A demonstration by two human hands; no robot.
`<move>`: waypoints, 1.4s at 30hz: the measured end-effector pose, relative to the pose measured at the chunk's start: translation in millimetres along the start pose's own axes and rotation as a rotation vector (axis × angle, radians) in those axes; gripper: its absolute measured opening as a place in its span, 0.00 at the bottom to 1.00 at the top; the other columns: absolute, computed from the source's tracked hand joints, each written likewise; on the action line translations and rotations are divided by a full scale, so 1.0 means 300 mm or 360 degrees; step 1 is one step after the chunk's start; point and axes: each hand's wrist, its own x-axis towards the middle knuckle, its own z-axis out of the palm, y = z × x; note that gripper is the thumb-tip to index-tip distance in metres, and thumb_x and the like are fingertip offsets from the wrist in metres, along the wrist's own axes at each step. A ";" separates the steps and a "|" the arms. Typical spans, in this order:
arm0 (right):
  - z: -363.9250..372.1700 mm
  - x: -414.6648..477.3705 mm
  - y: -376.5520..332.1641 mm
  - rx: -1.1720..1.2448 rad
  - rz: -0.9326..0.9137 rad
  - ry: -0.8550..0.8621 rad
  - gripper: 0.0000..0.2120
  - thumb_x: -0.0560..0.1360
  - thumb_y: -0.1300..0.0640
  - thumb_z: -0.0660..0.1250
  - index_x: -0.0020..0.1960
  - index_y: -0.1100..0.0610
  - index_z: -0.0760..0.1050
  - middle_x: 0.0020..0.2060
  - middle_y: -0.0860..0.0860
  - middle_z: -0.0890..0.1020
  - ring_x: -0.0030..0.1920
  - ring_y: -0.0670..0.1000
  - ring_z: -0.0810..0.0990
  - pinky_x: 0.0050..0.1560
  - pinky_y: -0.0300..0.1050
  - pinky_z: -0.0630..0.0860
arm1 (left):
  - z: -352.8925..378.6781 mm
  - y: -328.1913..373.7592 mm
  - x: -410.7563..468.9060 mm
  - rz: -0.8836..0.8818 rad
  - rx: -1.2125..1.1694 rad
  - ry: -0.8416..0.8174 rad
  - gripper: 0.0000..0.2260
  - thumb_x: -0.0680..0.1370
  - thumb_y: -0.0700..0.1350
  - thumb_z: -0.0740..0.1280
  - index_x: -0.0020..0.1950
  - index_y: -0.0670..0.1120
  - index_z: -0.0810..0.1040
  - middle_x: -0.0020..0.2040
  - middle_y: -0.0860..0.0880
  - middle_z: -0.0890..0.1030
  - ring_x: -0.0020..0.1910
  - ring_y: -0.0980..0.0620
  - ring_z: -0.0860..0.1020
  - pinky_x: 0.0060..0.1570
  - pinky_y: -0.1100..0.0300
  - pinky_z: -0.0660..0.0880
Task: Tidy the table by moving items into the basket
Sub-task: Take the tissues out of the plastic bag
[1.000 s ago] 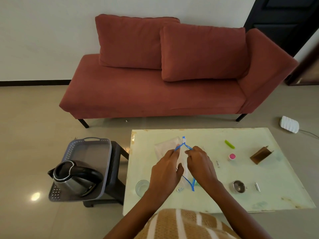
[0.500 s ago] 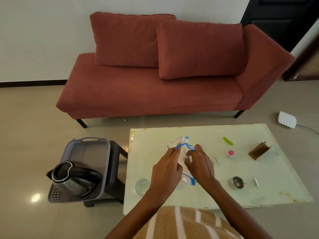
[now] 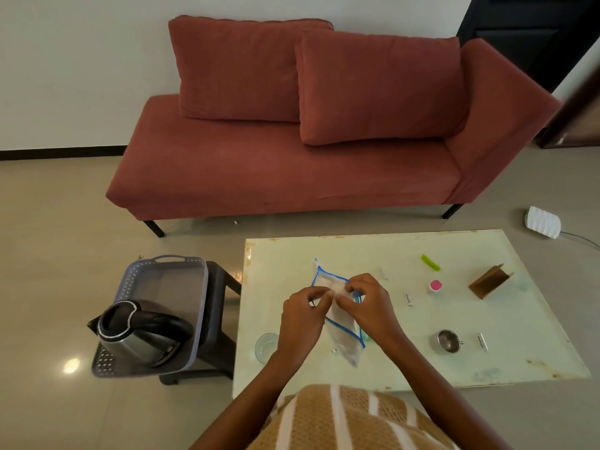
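Note:
A clear plastic pouch with a blue edge (image 3: 341, 323) lies on the pale green table (image 3: 506, 323). My left hand (image 3: 302, 315) and my right hand (image 3: 370, 303) both pinch its upper part, fingertips close together. The grey perforated basket (image 3: 168, 280) stands on a dark stool to the left of the table and holds a steel kettle with a black handle (image 3: 139, 332). On the table also lie a green stick (image 3: 430, 262), a pink-capped small pot (image 3: 435, 285), a brown folded card (image 3: 488, 280), a small metal funnel (image 3: 448, 341) and a glass (image 3: 267, 347).
A red sofa (image 3: 292, 164) with two cushions stands beyond the table. A white device with a cable (image 3: 543, 221) lies on the floor at the right. Small white tabs (image 3: 409, 299) are scattered on the table. My striped top fills the bottom edge.
Both hands have gathered the pouch and drawn together over its upper part; the blue edge now lies bunched into a loop instead of being stretched up.

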 end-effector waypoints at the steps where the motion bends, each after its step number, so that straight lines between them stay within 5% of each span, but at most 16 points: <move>1: 0.003 -0.001 -0.004 0.0034 -0.0006 -0.0057 0.05 0.72 0.58 0.70 0.44 0.60 0.79 0.45 0.49 0.74 0.45 0.49 0.74 0.39 0.24 0.67 | -0.002 0.006 0.001 -0.0016 -0.0060 -0.0014 0.07 0.77 0.48 0.65 0.42 0.57 0.79 0.41 0.55 0.82 0.45 0.50 0.82 0.49 0.50 0.79; 7: -0.002 0.011 -0.012 0.0234 0.0131 -0.0240 0.09 0.76 0.59 0.64 0.50 0.63 0.80 0.49 0.48 0.74 0.51 0.49 0.75 0.44 0.31 0.69 | -0.007 0.014 0.011 -0.0111 -0.0428 0.0065 0.08 0.76 0.43 0.67 0.39 0.52 0.79 0.35 0.56 0.80 0.35 0.56 0.80 0.32 0.69 0.77; 14: -0.008 0.019 0.000 0.0111 0.0051 -0.0052 0.06 0.72 0.64 0.69 0.48 0.63 0.82 0.44 0.50 0.78 0.44 0.50 0.76 0.40 0.31 0.70 | -0.007 0.008 0.017 -0.0127 -0.0428 0.0076 0.07 0.77 0.40 0.66 0.39 0.49 0.79 0.35 0.54 0.79 0.35 0.54 0.80 0.33 0.69 0.77; 21: 0.004 0.023 0.000 0.0180 0.0220 -0.0005 0.15 0.72 0.51 0.69 0.43 0.65 0.81 0.40 0.56 0.81 0.40 0.55 0.78 0.39 0.42 0.72 | -0.007 0.003 0.017 -0.0103 -0.0313 0.0113 0.08 0.76 0.42 0.67 0.38 0.50 0.78 0.36 0.54 0.80 0.36 0.53 0.80 0.34 0.67 0.78; 25: 0.002 0.020 -0.007 0.0253 0.0233 -0.0055 0.12 0.72 0.54 0.70 0.44 0.63 0.81 0.41 0.56 0.81 0.43 0.57 0.80 0.45 0.49 0.77 | -0.003 0.005 0.014 -0.0070 -0.0241 0.0149 0.05 0.76 0.43 0.67 0.40 0.49 0.79 0.35 0.57 0.79 0.37 0.51 0.80 0.44 0.54 0.81; 30: 0.000 0.015 -0.010 0.0412 0.0334 -0.0071 0.06 0.74 0.60 0.67 0.46 0.62 0.80 0.40 0.53 0.79 0.42 0.53 0.78 0.46 0.45 0.75 | -0.006 0.003 0.015 -0.0054 -0.0186 0.0168 0.04 0.75 0.44 0.68 0.43 0.48 0.82 0.37 0.53 0.82 0.38 0.52 0.81 0.49 0.51 0.80; 35: 0.004 0.007 -0.011 0.0485 0.0362 -0.0110 0.05 0.75 0.59 0.65 0.45 0.59 0.78 0.42 0.51 0.79 0.43 0.52 0.77 0.47 0.44 0.74 | -0.002 0.005 0.012 0.0014 -0.0037 0.0174 0.12 0.73 0.50 0.70 0.50 0.44 0.83 0.42 0.55 0.79 0.42 0.56 0.78 0.46 0.66 0.75; 42: -0.004 0.013 -0.009 0.0523 0.0362 -0.0131 0.04 0.76 0.61 0.64 0.44 0.60 0.77 0.41 0.52 0.78 0.38 0.47 0.77 0.36 0.33 0.74 | -0.002 -0.015 0.025 -0.0010 0.0045 0.0204 0.07 0.75 0.44 0.68 0.47 0.41 0.82 0.40 0.53 0.79 0.37 0.60 0.76 0.45 0.66 0.74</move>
